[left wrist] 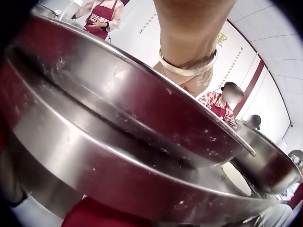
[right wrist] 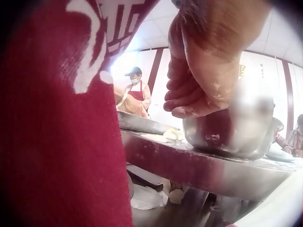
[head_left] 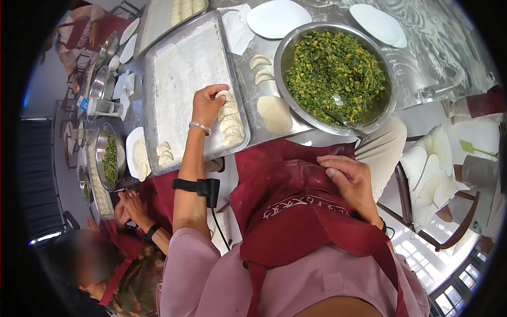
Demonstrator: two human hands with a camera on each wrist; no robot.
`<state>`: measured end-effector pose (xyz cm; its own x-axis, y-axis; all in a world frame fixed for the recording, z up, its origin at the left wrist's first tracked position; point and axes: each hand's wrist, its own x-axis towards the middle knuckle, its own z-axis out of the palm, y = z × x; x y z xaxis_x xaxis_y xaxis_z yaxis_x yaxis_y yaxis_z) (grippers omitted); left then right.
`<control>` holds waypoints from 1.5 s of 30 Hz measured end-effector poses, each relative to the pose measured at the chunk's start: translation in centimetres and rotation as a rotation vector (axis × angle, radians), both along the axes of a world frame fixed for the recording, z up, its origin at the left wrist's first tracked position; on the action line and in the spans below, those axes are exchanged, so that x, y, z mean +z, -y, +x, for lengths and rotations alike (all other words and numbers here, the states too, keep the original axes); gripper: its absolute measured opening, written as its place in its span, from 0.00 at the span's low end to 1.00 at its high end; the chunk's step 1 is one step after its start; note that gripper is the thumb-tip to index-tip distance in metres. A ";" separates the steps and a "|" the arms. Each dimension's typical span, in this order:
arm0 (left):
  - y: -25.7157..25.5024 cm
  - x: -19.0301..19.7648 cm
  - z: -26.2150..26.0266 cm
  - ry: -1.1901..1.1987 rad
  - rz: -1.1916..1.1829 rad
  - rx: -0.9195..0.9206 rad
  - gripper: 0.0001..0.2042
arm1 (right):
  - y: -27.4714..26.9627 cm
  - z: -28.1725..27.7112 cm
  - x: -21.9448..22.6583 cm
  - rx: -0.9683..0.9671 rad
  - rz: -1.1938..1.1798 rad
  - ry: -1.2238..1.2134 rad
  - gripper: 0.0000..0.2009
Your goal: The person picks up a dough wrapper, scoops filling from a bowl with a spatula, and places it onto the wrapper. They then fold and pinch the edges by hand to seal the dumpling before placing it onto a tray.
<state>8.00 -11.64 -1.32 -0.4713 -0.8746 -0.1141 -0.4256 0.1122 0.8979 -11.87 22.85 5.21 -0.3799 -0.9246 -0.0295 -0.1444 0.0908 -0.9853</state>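
Observation:
My left hand (head_left: 207, 107), with a bangle at the wrist, reaches over the floured metal tray (head_left: 182, 58). Its thumb and fingers pinch a folded dumpling (head_left: 226, 95) at the top of a short row of dumplings (head_left: 231, 124) along the tray's right side. In the left wrist view the tray's side (left wrist: 142, 104) hides the fingers. My right hand (head_left: 353, 182) hovers before the red apron (head_left: 296, 185), fingers loosely bent and holding nothing. The right wrist view shows the same hand (right wrist: 201, 80) with flour on its skin.
Right of the tray stand a big steel bowl (head_left: 281, 74) of chopped green-and-yellow filling (head_left: 338, 74), two dumplings (head_left: 262, 70) and round wrappers (head_left: 274, 114). White plates (head_left: 279, 19) lie behind. Another person (head_left: 132, 211) sits close on the left; a chair (head_left: 449, 232) is at right.

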 end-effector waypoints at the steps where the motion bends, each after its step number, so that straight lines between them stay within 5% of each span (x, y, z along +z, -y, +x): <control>1: -0.2 0.0 -0.1 0.007 -0.017 -0.008 0.13 | 0.1 0.0 -0.1 -0.003 0.002 0.003 0.08; 7: -0.6 -0.6 -0.1 0.004 0.027 0.020 0.13 | 0.3 0.2 -0.6 0.001 -0.008 -0.008 0.07; 16: -0.5 -0.6 0.3 0.222 -0.374 -0.150 0.11 | -0.3 0.3 -1.1 -0.017 -0.020 -0.076 0.07; 24: -0.2 -1.4 0.5 0.202 -0.489 -0.125 0.11 | -0.8 0.5 -1.1 -0.038 -0.040 -0.082 0.07; 29: -6.6 4.0 -2.4 -0.010 -0.647 0.058 0.12 | -1.0 0.3 -2.2 -0.036 -0.062 -0.114 0.08; 32: -11.5 3.0 -4.1 -0.068 -0.671 -0.103 0.11 | -0.1 0.4 -3.3 0.028 -0.094 -0.217 0.11; 35: -17.4 2.9 -4.7 -0.156 -0.179 -0.063 0.10 | 2.5 0.8 -5.2 0.105 -0.155 -0.411 0.17; 38: -20.9 1.9 -3.5 -0.193 0.008 0.016 0.09 | 6.3 1.4 -7.2 0.138 -0.179 -0.559 0.23; 45: -21.8 -0.6 0.3 -0.510 0.651 0.306 0.10 | 14.0 2.6 -9.4 0.094 -0.105 -0.669 0.22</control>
